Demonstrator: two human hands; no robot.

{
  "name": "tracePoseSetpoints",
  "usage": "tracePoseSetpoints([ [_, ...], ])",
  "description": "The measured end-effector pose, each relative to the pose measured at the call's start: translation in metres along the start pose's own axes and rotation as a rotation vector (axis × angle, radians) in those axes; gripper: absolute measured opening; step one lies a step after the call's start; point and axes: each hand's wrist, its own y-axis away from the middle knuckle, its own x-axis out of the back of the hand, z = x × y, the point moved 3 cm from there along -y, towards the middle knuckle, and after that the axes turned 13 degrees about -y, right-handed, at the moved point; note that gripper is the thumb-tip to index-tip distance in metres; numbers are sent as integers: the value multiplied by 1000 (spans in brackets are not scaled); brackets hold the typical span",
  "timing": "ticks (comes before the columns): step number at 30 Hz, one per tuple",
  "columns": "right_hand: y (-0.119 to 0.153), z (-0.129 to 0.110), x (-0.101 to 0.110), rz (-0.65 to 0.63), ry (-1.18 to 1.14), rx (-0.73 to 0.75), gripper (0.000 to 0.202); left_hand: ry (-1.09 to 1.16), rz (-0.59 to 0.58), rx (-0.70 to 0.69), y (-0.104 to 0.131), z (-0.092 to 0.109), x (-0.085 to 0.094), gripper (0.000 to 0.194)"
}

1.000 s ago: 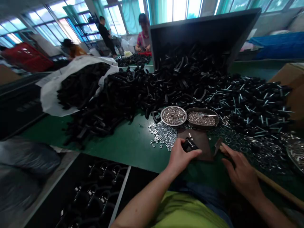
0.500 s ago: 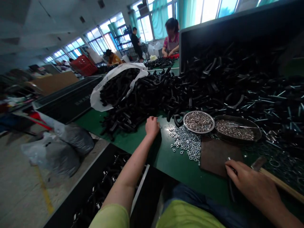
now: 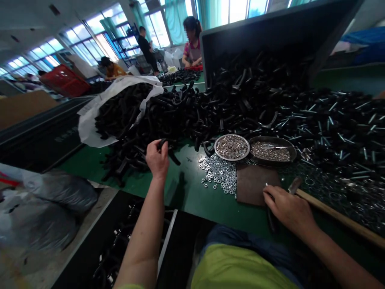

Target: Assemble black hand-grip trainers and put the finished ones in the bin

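My left hand (image 3: 157, 159) is stretched out to the near edge of a big heap of curved black handles (image 3: 180, 116) and has its fingers closed on one black handle (image 3: 164, 143). My right hand (image 3: 287, 208) rests on the green table at the near edge of a brown pad (image 3: 255, 182), its fingers curled over a thin dark rod-like piece (image 3: 270, 218). A wooden-handled hammer (image 3: 331, 212) lies just right of that hand.
Two round metal dishes (image 3: 232, 147) (image 3: 272, 149) of small silver parts sit behind loose washers (image 3: 218, 174). Black parts with bolts (image 3: 337, 124) lie to the right, a tipped dark bin (image 3: 270, 36) behind. A black crate (image 3: 120, 249) stands below the table edge. Other people work at the far end.
My left hand let go of the black part at the pad, reached left to the heap and closed on a handle. My right hand slid onto the pad's edge.
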Motion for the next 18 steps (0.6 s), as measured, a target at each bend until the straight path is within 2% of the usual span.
tracePoseSetpoints([
  [1, 0, 3, 0, -2, -72, -30, 24, 213, -24, 35, 11, 5, 9, 32],
  [2, 0, 6, 0, -6, -166, -61, 24, 427, -115, 93, 25, 12, 14, 32],
  [3, 0, 8, -1, -10, -282, -90, 23, 604, -287, 159, 44, 20, 15, 31],
  [5, 1, 12, -1, -8, -550, -130, 24, 805, -669, 318, 92, 40, 15, 30],
  [8, 7, 12, 3, 3, -916, -237, 27, 891, -1132, 555, 177, 67, 14, 34],
  [10, 14, 8, 6, 5, -1100, -357, 31, 887, -1340, 689, 227, 79, 15, 38],
  [12, 23, 2, 12, 10, -1231, -446, 34, 876, -1561, 785, 264, 88, 17, 41],
  [14, 32, -5, 19, 25, -1298, -491, 35, 892, -1677, 825, 280, 94, 17, 44],
  [15, 36, -9, 23, 34, -1312, -508, 36, 931, -1667, 824, 280, 98, 16, 44],
  [18, 44, -21, 33, 74, -1306, -510, 35, 1095, -1462, 727, 263, 111, 9, 52],
])
